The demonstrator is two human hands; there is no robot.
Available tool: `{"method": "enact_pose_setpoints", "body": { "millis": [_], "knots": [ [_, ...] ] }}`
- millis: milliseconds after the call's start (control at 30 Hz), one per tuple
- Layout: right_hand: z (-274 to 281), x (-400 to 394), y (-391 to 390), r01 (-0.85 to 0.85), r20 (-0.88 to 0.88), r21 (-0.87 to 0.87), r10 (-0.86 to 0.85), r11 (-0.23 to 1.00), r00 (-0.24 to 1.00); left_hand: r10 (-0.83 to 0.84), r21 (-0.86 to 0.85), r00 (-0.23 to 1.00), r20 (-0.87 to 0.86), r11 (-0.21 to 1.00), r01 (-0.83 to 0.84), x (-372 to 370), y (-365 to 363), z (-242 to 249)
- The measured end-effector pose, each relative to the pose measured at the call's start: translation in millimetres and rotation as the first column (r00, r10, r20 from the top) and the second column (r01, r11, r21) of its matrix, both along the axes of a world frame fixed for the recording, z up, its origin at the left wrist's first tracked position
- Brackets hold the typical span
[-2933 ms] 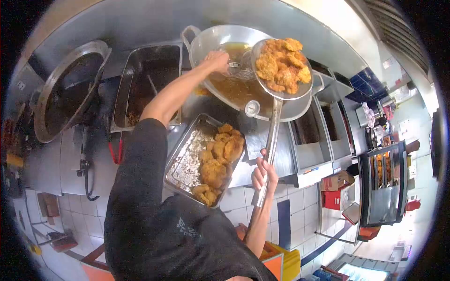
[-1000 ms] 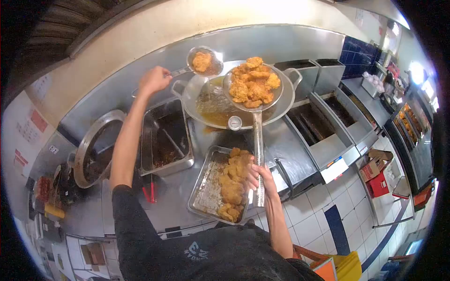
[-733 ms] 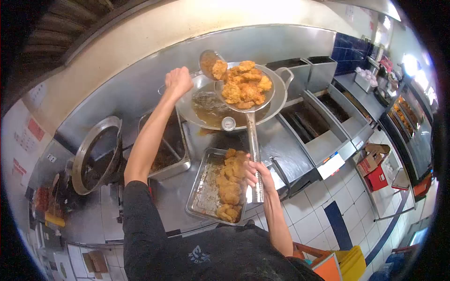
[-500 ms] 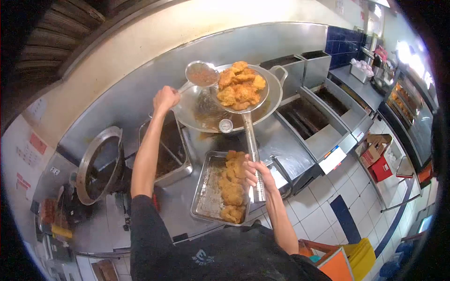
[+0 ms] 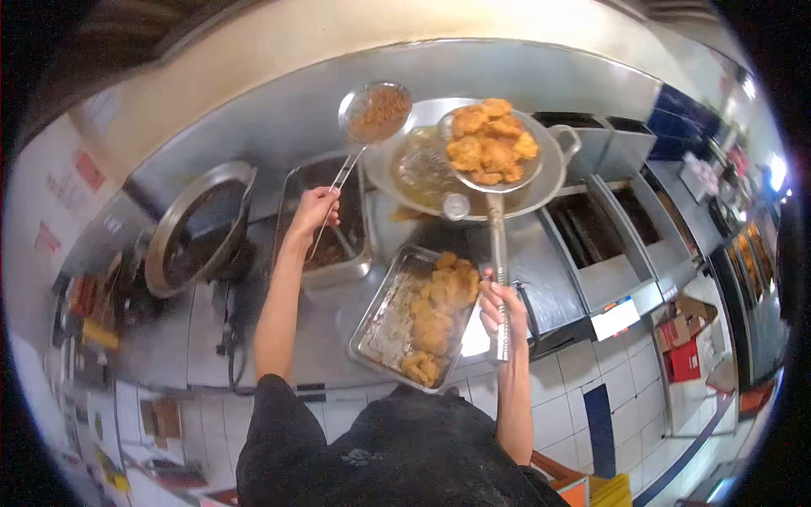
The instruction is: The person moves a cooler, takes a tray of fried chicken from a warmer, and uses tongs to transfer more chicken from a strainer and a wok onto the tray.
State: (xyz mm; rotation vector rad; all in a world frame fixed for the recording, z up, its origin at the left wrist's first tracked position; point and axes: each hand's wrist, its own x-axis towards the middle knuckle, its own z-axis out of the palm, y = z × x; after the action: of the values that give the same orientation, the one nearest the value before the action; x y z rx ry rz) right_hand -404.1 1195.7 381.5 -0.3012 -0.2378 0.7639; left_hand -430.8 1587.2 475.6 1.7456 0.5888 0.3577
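Observation:
My left hand [image 5: 316, 216] is closed on the thin wire handle of a small mesh skimmer [image 5: 376, 110], which holds brown fried crumbs. This skimmer is at the wok's back left, near the steel wall. My right hand [image 5: 503, 311] grips the long handle of a large round skimmer [image 5: 496, 226]. Golden-brown fried pieces [image 5: 492, 145], probably chicken, are heaped in it above the wok [image 5: 551, 176]. Oil with some bubbles shows in the wok, and a round dial thermometer [image 5: 456, 205] sits at its front rim. Closer to me, a metal tray [image 5: 382, 328] holds several paler fried pieces [image 5: 434, 325].
Left of the wok is a deep rectangular pan [image 5: 363, 264]; farther left stands a large dark-stained round pan [image 5: 156, 262]. Rectangular fryer wells [image 5: 585, 228] line the right. Cardboard and a red box [image 5: 683, 363] are at the far right, beside white floor tiles.
The small skimmer has moved left, away from the large skimmer and the wok. The large skimmer stays over the wok with its fried pieces. My view has shifted.

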Motion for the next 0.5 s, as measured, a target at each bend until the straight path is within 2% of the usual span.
{"method": "enact_pose_setpoints", "body": {
  "millis": [167, 233, 267, 300, 367, 400, 433, 500],
  "knots": [
    [5.2, -2.8, -0.1, 0.014, -0.059, 0.036, -0.012, 0.999, 0.998, 0.135, -0.016, 0.988, -0.079, 0.990, -0.137, -95.0, 25.0, -21.5],
    [1.2, -0.4, -2.3, -0.008, -0.049, 0.075, 0.012, 0.997, 0.999, 0.302, 0.255, 0.932, -0.198, 0.934, -0.249, -123.9, 41.4, -43.4],
    [-2.0, 1.5, -3.2, -0.018, -0.049, 0.081, 0.022, 0.997, 0.999, 0.396, 0.570, 0.904, -0.161, 0.785, -0.242, -137.0, 68.8, -84.8],
    [-3.8, 3.0, -3.3, -0.028, -0.048, 0.089, 0.033, 0.996, 0.998, 0.428, 0.777, 0.899, -0.089, 0.595, -0.206, -151.6, 56.6, -90.6],
    [-2.7, 3.6, -4.4, -0.023, -0.031, 0.076, 0.025, 0.997, 0.999, 0.586, 0.842, 0.755, -0.296, 0.533, -0.084, -174.2, 38.6, -102.8],
    [-3.0, 2.9, -5.3, -0.018, -0.039, 0.069, 0.020, 0.997, 0.999, 0.608, 0.875, 0.719, -0.338, 0.483, 0.003, -187.1, 44.4, -121.7],
    [-1.8, 2.6, -4.7, -0.010, -0.043, 0.066, 0.013, 0.998, 0.999, 0.621, 0.877, 0.705, -0.343, 0.481, 0.003, -197.6, 52.9, -137.1],
    [3.3, 0.0, -3.7, 0.000, -0.062, 0.004, 0.000, 1.000, 0.998, 0.547, 0.823, 0.673, -0.498, 0.543, 0.166, -212.1, 67.2, -154.4]
  ]
}}
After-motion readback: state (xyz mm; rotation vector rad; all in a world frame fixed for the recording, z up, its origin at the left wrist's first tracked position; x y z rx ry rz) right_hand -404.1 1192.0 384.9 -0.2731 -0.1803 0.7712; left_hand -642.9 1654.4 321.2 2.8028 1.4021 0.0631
